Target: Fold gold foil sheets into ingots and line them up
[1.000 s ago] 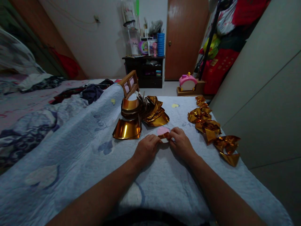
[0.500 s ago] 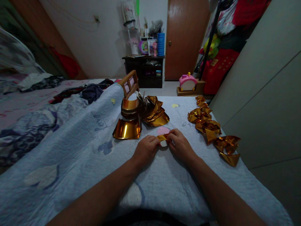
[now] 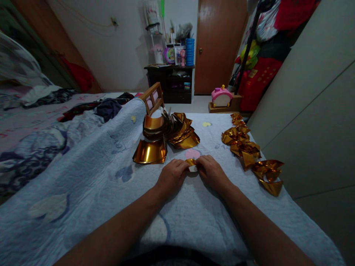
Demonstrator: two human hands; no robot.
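Observation:
My left hand (image 3: 172, 176) and my right hand (image 3: 213, 171) meet over the pale blue quilt (image 3: 116, 192), each pinching an end of a small gold foil strip (image 3: 191, 163) folded between them. The strip's white underside shows. Behind the hands lies a pile of curved gold foil sheets (image 3: 166, 135), one sheet (image 3: 149, 152) lying apart at the front left. To the right runs a row of folded gold foil bows (image 3: 249, 151).
A small wooden frame (image 3: 152, 97) stands behind the foil pile. Crumpled clothes (image 3: 107, 107) and bedding lie to the left. A pale cupboard wall (image 3: 310, 111) rises along the right. Beyond the bed stand a dark shelf unit (image 3: 172, 83), a pink toy house (image 3: 221, 96) and a brown door (image 3: 219, 44).
Both hands have drawn slightly nearer to me with the strip. The strip has been folded over so its gold face and white underside show.

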